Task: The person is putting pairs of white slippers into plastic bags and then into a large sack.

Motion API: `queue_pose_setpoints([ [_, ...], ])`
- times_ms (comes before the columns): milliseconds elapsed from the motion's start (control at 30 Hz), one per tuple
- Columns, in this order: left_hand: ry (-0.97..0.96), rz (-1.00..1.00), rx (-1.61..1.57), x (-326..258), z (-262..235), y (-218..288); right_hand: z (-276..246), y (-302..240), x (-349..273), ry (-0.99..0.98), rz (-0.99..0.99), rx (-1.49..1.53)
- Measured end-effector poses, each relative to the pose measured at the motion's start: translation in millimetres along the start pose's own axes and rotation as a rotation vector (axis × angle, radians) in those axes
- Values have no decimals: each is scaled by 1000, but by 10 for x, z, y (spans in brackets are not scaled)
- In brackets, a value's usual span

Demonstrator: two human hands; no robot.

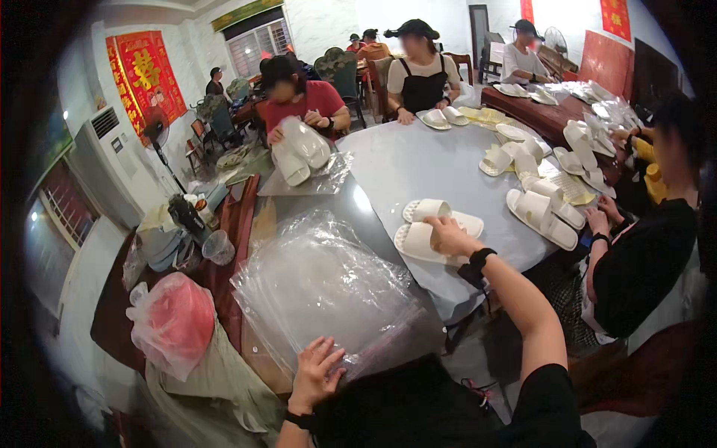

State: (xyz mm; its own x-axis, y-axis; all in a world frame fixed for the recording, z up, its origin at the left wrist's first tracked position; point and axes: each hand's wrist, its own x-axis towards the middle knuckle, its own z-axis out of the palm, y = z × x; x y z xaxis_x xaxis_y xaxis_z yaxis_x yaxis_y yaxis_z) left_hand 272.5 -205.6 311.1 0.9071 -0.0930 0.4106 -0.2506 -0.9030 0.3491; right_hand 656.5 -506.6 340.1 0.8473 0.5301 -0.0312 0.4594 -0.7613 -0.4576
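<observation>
White slippers — flat, paired, seemingly open-toed

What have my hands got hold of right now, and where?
Right hand grips the nearer white slipper at its strap. Left hand rests flat on the clear plastic bags, gripping nothing.

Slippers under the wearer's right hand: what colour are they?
White, or off-white; the slippers lie on the grey table, in the head view.
</observation>
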Motion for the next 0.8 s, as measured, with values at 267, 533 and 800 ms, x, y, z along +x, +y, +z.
queue_pose_setpoints([
  [267, 94, 21, -55, -32, 42, -81, 145, -73, -243, 218, -100, 225],
  [533, 69, 38, -39, -36, 108, -111, 273, 233, -47, 49, -205, -103],
  [800, 52, -48, -57, -49, 156, -94, 317, 237, -74, 172, -318, 97],
])
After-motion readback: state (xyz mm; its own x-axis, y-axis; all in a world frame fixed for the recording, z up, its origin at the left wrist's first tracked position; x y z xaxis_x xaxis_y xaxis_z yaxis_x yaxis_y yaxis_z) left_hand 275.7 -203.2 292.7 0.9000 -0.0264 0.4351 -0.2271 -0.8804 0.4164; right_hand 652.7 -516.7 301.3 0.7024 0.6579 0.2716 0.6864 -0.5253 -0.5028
